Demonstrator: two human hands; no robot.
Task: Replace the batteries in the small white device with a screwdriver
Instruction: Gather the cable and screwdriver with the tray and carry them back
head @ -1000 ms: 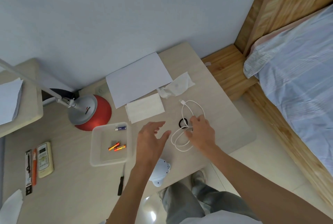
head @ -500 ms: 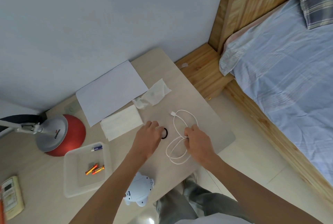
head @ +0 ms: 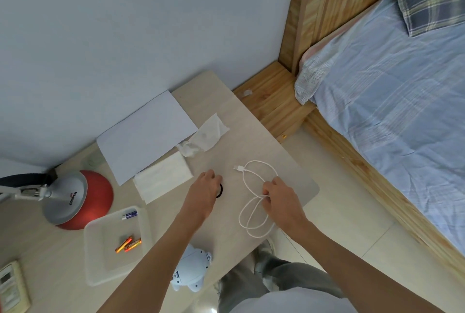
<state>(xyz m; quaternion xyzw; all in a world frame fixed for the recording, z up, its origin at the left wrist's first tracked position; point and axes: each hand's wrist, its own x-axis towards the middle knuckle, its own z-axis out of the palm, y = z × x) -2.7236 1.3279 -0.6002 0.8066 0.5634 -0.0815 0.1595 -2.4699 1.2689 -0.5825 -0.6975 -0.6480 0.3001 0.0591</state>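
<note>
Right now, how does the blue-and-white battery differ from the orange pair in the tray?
Colour: the blue-and-white battery is blue with a white end; the orange pair is orange and yellow. Place: the blue-and-white battery lies alone by the far rim of the clear tray; the orange pair lies side by side nearer its middle. Shared: all lie flat and loose in that tray.

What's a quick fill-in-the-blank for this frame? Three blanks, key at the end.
1. The right hand has its grip on the white ____.
2. The clear tray holds ____ batteries.
3. The small white device is partly hidden by the ____ forearm.
Missing words: cable; three; left.
</note>
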